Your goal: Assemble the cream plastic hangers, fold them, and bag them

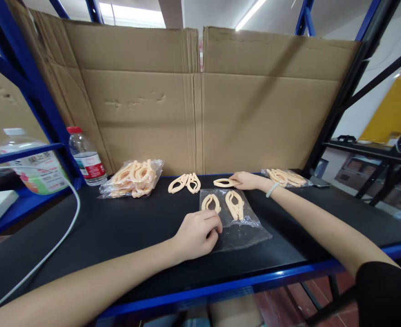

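Note:
A clear plastic bag [243, 236] lies flat on the black tabletop with two peach plastic clips in it, a left clip [211, 203] and a right clip [235, 204]. My left hand [198, 234] is closed at the bag's left edge, its fingers curled on the plastic; the fingertips are partly hidden. Beyond the bag, my right hand [250, 180] grips one end of another peach clip [223, 182] that lies low over the table. To its left, two loose clips [184, 183] rest side by side.
A heap of bagged clips [134, 178] sits at the back left, and flatter bagged clips [285, 177] at the back right near a dark phone-like object [319, 182]. A red-capped bottle [87, 156] and a white cable [71, 222] are on the left. Cardboard [146, 113] walls the back.

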Demonstrator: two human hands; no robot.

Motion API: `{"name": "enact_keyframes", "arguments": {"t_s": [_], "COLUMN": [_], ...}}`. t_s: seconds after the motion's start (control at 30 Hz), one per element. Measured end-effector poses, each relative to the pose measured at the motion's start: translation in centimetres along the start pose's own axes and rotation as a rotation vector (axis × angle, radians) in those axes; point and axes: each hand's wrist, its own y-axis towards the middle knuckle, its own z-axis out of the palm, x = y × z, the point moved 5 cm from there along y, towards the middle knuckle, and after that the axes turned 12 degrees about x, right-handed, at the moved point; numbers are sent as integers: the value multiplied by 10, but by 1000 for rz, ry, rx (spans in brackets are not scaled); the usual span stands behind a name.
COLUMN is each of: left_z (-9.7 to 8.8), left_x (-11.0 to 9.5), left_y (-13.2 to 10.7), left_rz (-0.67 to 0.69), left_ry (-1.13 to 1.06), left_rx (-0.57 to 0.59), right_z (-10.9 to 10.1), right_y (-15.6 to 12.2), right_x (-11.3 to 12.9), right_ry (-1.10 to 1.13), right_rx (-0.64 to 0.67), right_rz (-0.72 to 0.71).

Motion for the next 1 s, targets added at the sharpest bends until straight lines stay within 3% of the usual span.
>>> {"name": "enact_keyframes", "arguments": {"t_s": [0.27,0.37,0.5,0.63,0.7,0.8,0.87,1.0], "left_z": [-3,-4,-4,-6,-7,-10,-11,-12], "left_x": [-5,-5,-6,-7,-7,-8,-8,-9], "left_y": [-1,-1,-1,-1,-1,-1,-1,-1], "left_rz": [68,78,81,71,60,50,48,50], "left_ry": [-16,-17,-7,13,23,46,59,76], "left_rx": [-39,-63,-85,-100,-118,-160,-191,-215], "right_z": [10,3,-14,-36,-45,-45,-40,-28], "right_y": [-103,-141,-188,-219,-226,-219,-209,-177], "right_x": [-14,-6,31,94,127,170,193,206], "right_ry": [32,69,79,-27,-80,-97,-240,-611], "right_rx": [-273,-501,-852,-1009,-1000,-853,-785,-770], "right_rz": [78,112,168,131,62,-118,-245,-269]}}
